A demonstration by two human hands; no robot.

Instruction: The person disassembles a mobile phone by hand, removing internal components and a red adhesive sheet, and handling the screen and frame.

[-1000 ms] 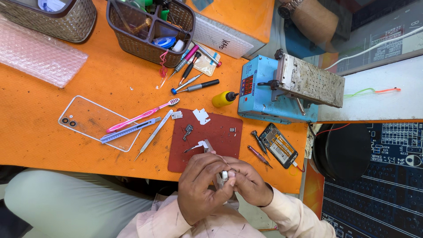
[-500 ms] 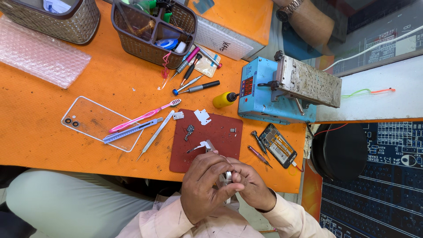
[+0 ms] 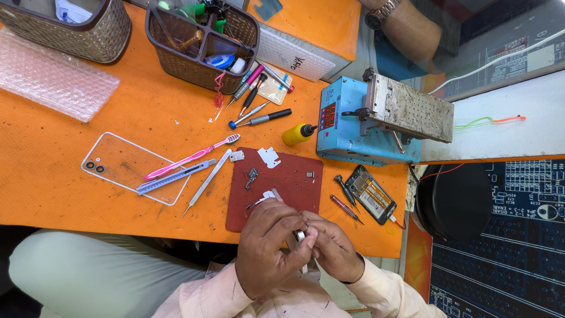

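Your left hand (image 3: 272, 247) and right hand (image 3: 332, 246) are closed together at the near table edge, pinching a small silvery part (image 3: 299, 236) between the fingertips; what it is cannot be told. By the look of things the teardown is well along: the opened phone (image 3: 371, 193) lies apart beside two small screwdrivers (image 3: 345, 198), its clear back cover (image 3: 126, 168) sits off to the left, and loose brackets and screws dot the dark red mat (image 3: 288, 176). Reassembly appears not yet begun.

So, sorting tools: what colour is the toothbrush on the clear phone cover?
Pink toothbrush, white bristles; head view.
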